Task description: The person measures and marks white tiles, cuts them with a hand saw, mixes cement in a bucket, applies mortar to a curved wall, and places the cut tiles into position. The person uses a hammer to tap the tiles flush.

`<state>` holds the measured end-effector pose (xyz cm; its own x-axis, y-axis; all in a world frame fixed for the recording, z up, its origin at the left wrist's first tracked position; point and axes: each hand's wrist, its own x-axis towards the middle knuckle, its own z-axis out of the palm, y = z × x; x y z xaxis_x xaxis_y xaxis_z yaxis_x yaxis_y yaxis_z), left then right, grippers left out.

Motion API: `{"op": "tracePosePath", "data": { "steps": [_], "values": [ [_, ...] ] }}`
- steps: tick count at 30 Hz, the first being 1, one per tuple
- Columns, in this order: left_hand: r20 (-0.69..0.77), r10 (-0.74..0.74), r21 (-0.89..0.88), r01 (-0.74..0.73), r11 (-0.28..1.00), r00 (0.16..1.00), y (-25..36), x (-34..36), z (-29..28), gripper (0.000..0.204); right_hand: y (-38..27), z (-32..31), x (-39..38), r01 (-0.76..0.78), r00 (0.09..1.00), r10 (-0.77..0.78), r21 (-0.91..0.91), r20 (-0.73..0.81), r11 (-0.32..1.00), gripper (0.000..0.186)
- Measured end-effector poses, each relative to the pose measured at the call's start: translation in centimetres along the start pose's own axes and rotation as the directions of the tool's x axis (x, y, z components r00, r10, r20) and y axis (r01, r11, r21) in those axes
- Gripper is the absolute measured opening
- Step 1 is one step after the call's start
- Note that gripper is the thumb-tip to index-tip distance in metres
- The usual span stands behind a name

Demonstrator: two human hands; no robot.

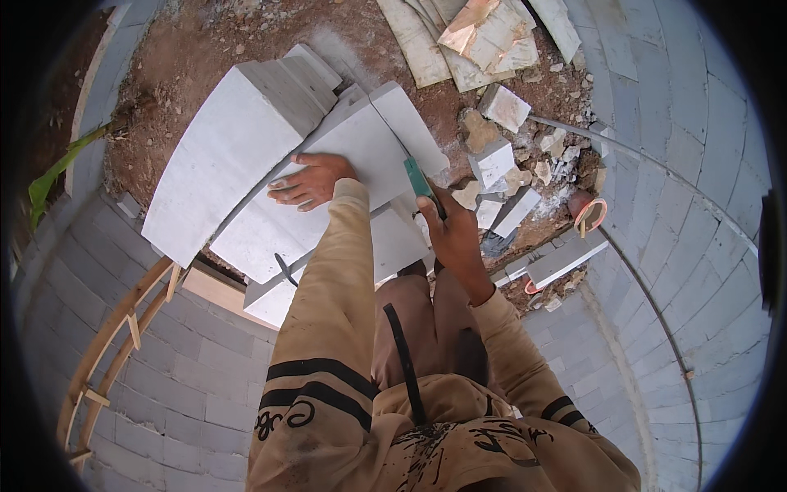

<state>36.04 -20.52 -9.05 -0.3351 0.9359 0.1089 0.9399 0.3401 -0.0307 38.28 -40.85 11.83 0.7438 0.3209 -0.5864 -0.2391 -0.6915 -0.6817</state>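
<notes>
My left hand [313,180] lies flat, fingers spread, on top of a white building block [275,221]. My right hand [455,238] is wrapped round the green handle of a handsaw [419,177]. Its thin blade, seen nearly edge-on, runs up and left along a narrow line across the block, and the end piece [406,123] lies to the right of that line. How deep the blade sits cannot be made out. Beneath is another white block [398,238], close to my legs.
Larger white blocks [221,135] stand on the left. A wooden ladder [123,336] leans at the lower left. Broken block pieces [496,164] and rubble cover the soil at right, near an orange-rimmed bucket [592,215]. Flat boards [467,41] lie at the back. Grey block walls [680,107] surround this.
</notes>
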Motion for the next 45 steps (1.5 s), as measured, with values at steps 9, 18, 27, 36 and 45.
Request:
{"op": "tracePosePath", "data": {
  "steps": [9,18,27,36,45],
  "values": [
    [0.101,0.004,-0.045,0.001,0.999,0.995,0.0,-0.1,0.5,0.081,-4.8,-10.1,-17.6,-0.258,0.962,0.248,0.088,0.112,0.962,0.082],
    [0.043,-0.015,-0.019,0.016,1.000,0.999,-0.2,0.1,0.7,0.078,0.8,-5.2,-13.6,-0.163,0.985,0.159,0.064,0.070,0.985,0.067],
    [0.028,-0.027,-0.084,0.029,0.996,0.999,0.4,0.0,0.6,0.081,0.8,-0.4,-0.8,-0.097,0.992,0.100,-0.051,0.075,0.994,0.055],
    [0.051,-0.050,-0.031,0.052,0.998,0.997,-0.4,0.3,0.0,0.078,-2.7,-10.1,-20.8,-0.255,0.964,0.253,0.014,0.086,0.967,0.077],
    [0.058,-0.038,-0.010,0.039,0.999,0.998,0.2,0.0,-0.4,0.077,1.0,-2.1,-6.9,-0.265,0.938,0.307,-0.236,0.162,0.935,0.062]
  ]
}}
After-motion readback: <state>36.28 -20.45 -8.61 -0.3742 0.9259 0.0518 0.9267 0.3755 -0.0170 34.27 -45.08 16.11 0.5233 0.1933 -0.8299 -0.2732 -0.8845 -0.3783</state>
